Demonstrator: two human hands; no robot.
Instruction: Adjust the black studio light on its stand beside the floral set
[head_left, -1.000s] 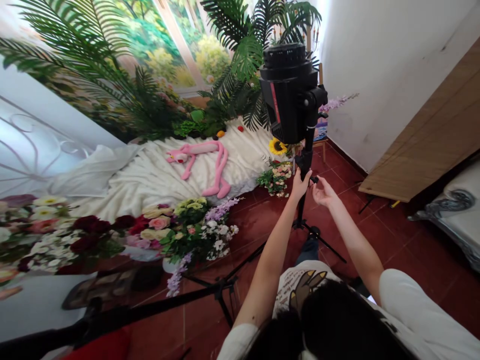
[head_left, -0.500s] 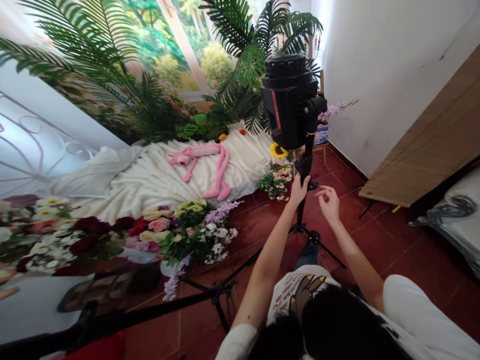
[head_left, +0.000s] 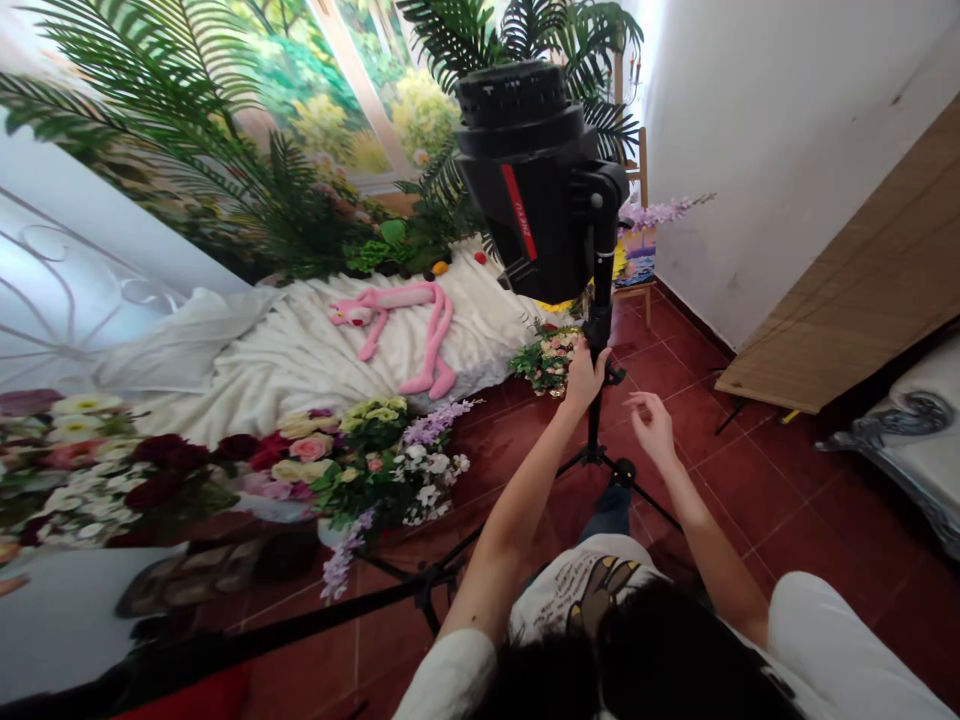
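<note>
A black studio light (head_left: 525,190) with a red label tops a black stand (head_left: 598,310). My left hand (head_left: 583,375) is wrapped round the stand's pole, below the light. Off to the right of the pole, my right hand (head_left: 652,425) hangs in the air with its fingers apart and nothing in them. A small black knob (head_left: 615,373) juts from the pole beside my left hand. The stand's legs (head_left: 592,455) spread on the red tiled floor.
A pink plush toy (head_left: 431,335) lies on a white draped cloth (head_left: 300,350). Flower bunches (head_left: 307,450) fill the left. A second black stand (head_left: 300,622) crosses the lower left. A wooden panel (head_left: 840,270) leans at the right.
The light has turned, shifted left and looks larger, its label now facing me more. My right hand has moved slightly down, away from the knob. My left hand still grips the pole.
</note>
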